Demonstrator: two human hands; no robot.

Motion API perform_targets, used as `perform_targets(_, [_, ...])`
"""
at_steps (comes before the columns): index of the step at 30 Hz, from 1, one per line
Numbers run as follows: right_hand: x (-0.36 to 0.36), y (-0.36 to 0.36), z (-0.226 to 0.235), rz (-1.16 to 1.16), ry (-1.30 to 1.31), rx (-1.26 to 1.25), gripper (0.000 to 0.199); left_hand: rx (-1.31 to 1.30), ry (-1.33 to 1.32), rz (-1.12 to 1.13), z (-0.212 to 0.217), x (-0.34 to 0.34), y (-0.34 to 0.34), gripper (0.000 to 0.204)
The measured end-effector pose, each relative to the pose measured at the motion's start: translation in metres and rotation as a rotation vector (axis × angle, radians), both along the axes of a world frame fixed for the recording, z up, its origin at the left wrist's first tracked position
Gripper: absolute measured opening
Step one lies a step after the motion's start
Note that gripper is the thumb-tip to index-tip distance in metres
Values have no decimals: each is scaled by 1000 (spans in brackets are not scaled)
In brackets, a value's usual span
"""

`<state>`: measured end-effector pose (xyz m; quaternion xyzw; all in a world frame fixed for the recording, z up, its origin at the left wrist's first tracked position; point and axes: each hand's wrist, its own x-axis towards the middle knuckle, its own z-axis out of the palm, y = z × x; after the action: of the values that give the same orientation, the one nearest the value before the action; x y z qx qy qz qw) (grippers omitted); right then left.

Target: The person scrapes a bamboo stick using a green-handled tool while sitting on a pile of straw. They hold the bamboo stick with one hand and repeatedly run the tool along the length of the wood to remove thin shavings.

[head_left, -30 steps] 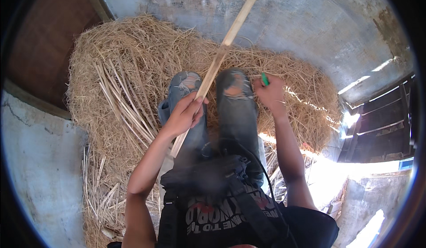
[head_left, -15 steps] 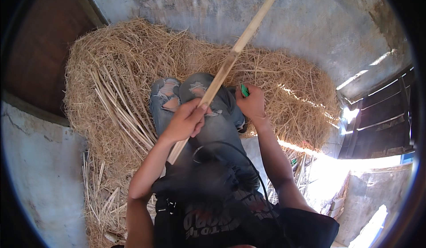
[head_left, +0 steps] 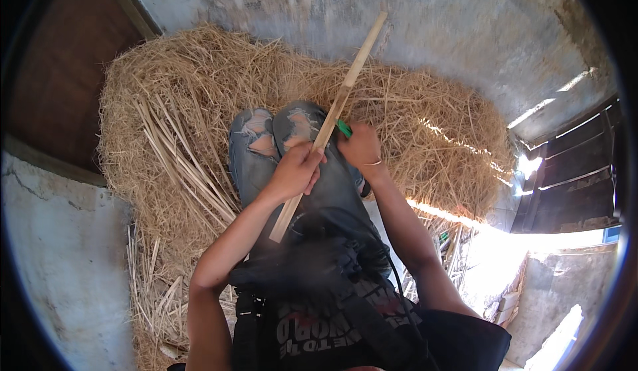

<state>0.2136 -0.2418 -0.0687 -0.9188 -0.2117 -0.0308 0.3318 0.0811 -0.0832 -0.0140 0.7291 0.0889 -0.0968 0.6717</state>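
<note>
A long, flat bamboo strip [head_left: 336, 104] with a darker node slants across my lap, its far end reaching up in front of the wall. My left hand [head_left: 297, 172] is closed round its lower half, thumb on top. Just right of the strip, my right hand [head_left: 360, 146] is closed on a small green object [head_left: 344, 129] that pokes out toward the strip. Most of that object is hidden in the fingers, so its kind does not show. My knees, in ripped jeans [head_left: 299, 128], lie under the strip.
Dry straw [head_left: 425, 118] is heaped ahead and to both sides. Thin pale strips [head_left: 176, 152] lie on it at the left, more pieces [head_left: 455, 245] at the right. A concrete wall [head_left: 465, 19] stands beyond; dark slatted boards [head_left: 571, 172] are at the right.
The bamboo strip has come back toward me, its far end now lower. My left hand has shifted slightly right; my right hand has moved left with the green object, closer to the strip.
</note>
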Motion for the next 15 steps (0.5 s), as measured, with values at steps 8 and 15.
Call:
perform_targets(8, [-1, 9, 2, -79, 74, -157, 21, 118, 13, 12, 4, -12, -2, 30])
perform_targets(15, [27, 20, -7, -62, 27, -177, 19, 75, 52, 55, 2, -19, 0, 26])
